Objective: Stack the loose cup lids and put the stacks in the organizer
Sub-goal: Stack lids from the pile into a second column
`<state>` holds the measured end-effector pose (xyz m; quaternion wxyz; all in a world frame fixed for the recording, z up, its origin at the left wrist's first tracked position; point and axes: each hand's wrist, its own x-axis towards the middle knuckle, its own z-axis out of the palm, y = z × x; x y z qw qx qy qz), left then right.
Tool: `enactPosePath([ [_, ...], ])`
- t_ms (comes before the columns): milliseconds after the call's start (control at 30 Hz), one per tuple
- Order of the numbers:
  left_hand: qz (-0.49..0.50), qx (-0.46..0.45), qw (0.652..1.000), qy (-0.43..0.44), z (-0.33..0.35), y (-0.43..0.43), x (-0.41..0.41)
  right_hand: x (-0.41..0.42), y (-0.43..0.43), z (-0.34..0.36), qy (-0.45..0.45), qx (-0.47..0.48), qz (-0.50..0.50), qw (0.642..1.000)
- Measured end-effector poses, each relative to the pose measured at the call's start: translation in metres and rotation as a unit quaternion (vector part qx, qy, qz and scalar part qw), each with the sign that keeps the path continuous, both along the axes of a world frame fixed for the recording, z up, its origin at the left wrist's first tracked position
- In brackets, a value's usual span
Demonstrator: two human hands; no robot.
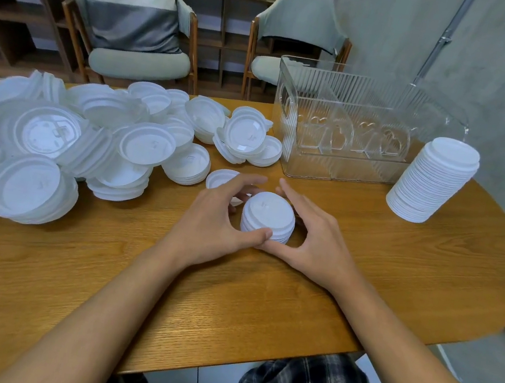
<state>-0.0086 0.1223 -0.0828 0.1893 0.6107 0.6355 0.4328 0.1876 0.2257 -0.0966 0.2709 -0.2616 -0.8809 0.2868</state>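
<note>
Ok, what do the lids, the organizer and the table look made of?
Lids: thin white plastic, faintly translucent, matte. Organizer: clear ribbed rigid plastic, possibly acrylic; the background shows through it. Table: wood or wood veneer, visible grain, low sheen.

Lids (147,144) are white, organizer (340,169) clear and ribbed, table (227,303) brown wood-grain.
</note>
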Motion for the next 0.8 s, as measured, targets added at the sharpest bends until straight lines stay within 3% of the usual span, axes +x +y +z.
enactPosePath([
  [500, 0.019, -0.023, 0.999, -0.038, -0.003, 0.001, 0.002, 0.0, -0.002, 0.004, -0.014, -0.023, -0.006, 1.0],
  [800, 0.021, -0.03, 0.999, 0.015, -0.002, 0.001, 0.005, 0.001, -0.004, 0.005, -0.039, -0.02, -0.017, 0.999],
])
